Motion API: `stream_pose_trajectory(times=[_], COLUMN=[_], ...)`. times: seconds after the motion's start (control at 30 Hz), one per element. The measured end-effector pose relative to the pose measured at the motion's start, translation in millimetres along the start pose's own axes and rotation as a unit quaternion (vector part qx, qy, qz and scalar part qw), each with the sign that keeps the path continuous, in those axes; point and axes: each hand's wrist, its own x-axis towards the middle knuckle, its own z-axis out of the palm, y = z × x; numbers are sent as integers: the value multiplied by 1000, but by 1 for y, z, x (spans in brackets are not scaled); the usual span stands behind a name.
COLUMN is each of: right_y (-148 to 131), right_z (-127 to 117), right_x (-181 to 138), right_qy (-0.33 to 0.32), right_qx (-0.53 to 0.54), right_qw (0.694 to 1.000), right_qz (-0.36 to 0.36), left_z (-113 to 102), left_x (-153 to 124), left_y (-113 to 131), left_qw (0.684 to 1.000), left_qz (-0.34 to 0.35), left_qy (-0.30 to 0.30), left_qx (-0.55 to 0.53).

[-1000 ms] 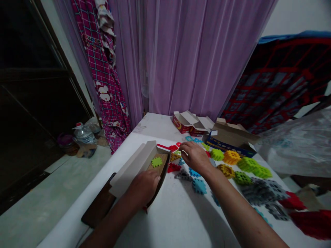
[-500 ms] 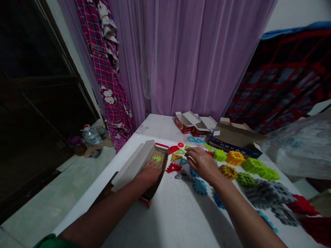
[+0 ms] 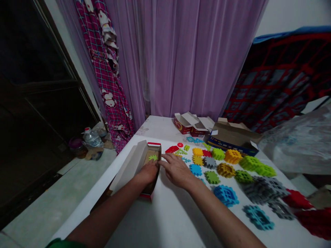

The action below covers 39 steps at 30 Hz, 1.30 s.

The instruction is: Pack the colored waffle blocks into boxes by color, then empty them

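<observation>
A long open cardboard box [image 3: 154, 145] with a red edge lies on the table, its pale flap [image 3: 129, 165] folded out to the left. My left hand [image 3: 149, 172] reaches into it, its fingers drawn together by the right wall; whatever they hold is hidden. Just beyond these fingers, a yellow-green toothed plastic piece [image 3: 153, 157] rests inside the box. My right hand [image 3: 177, 169] is at the box's right wall, fingers apart and fingertips close to my left hand's. Nearby lie a red flat piece [image 3: 172, 149], a yellow square piece [image 3: 198, 160] and a blue square piece [image 3: 196, 169].
Stacks of toothed pieces cover the table's right side, among them a blue stack [image 3: 226, 195], a grey stack [image 3: 266, 189] and a red pile [image 3: 298, 199]. Open red boxes [image 3: 183, 127] and a large blue box [image 3: 232, 144] stand behind. A water bottle [image 3: 92, 137] is on the floor.
My right hand has moved left from over the loose pieces to the box wall. My left hand's flat fingers have drawn in toward that wall. The view has shifted slightly.
</observation>
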Motion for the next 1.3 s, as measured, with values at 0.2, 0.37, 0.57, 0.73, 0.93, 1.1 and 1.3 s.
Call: stream_pose_trajectory(times=[0.2,0.37,0.57,0.73,0.93,1.1,1.3], right_y=[4,2,-12,-18,-22,-20,-19], right_z=[9,10,12,8,9,16,17], right_x=[10,10,11,8,4,3,4], right_qy=[-52,-78,-57,-52,-44,-34,-33], right_qx=[-50,-44,-22,-26,-30,-21,-8], right_qw=[997,995,996,997,998,998,999], right_qz=[-21,-53,-60,-46,-43,-43,-42], left_z=[-8,-11,-10,-18,-29,-21,-17], left_x=[-5,-7,-11,-12,-15,-13,6], left_y=[-4,-8,-13,-11,-17,-23,-20], left_qw=[999,999,1000,1000,999,999,1000], left_qz=[-13,-12,1,6,-27,-34,-24], left_qy=[-20,-13,-10,-2,25,11,2], left_qx=[24,33,23,11,8,8,6])
